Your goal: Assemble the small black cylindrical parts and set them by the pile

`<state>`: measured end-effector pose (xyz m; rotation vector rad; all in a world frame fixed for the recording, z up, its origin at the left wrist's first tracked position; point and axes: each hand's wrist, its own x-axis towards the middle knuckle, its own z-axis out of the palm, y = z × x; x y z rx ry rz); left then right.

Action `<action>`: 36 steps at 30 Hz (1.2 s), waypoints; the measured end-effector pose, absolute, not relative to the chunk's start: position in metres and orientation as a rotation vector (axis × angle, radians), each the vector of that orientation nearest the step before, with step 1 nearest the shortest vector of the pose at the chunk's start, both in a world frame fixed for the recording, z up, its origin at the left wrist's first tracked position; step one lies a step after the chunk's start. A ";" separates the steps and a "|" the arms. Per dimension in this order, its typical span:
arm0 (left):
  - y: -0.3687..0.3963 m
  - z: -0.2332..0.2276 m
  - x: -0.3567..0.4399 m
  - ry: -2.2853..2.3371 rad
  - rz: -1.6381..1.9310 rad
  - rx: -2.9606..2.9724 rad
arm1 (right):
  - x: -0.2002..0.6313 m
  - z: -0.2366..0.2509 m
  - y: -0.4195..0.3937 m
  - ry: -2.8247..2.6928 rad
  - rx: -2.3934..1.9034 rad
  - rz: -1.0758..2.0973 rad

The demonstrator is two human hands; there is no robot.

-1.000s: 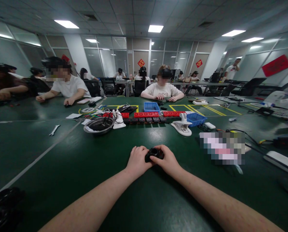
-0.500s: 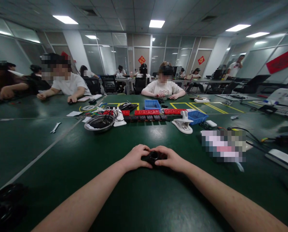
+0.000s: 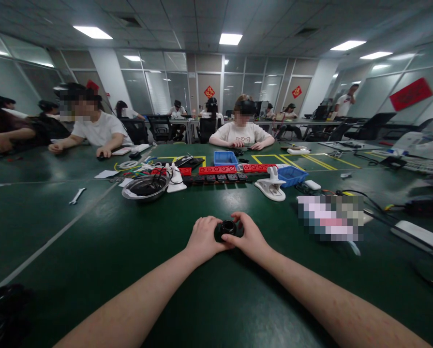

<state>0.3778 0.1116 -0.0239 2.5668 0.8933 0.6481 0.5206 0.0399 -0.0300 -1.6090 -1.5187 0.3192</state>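
A small black round part (image 3: 227, 228) with a hole in its top sits between both my hands, just above the green table (image 3: 136, 241). My left hand (image 3: 204, 239) wraps its left side and my right hand (image 3: 248, 237) pinches its right side with thumb and fingers. Both forearms reach out from the bottom of the view. The underside of the part is hidden by my fingers.
Beyond my hands lie a metal bowl (image 3: 144, 187) with cables, a white clamp (image 3: 272, 187), red and black power strips (image 3: 218, 174), two blue bins (image 3: 226, 158) and a wrench (image 3: 74, 195). Other people sit at the far side. A white device (image 3: 419, 235) lies right.
My hands and the black part stayed together at the same spot, tipping the part slightly up again after lowering it. The view shifted a little.
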 end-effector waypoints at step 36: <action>0.124 -0.023 0.371 0.838 0.471 2.499 | 0.530 -0.021 0.040 -1.631 -1.580 0.457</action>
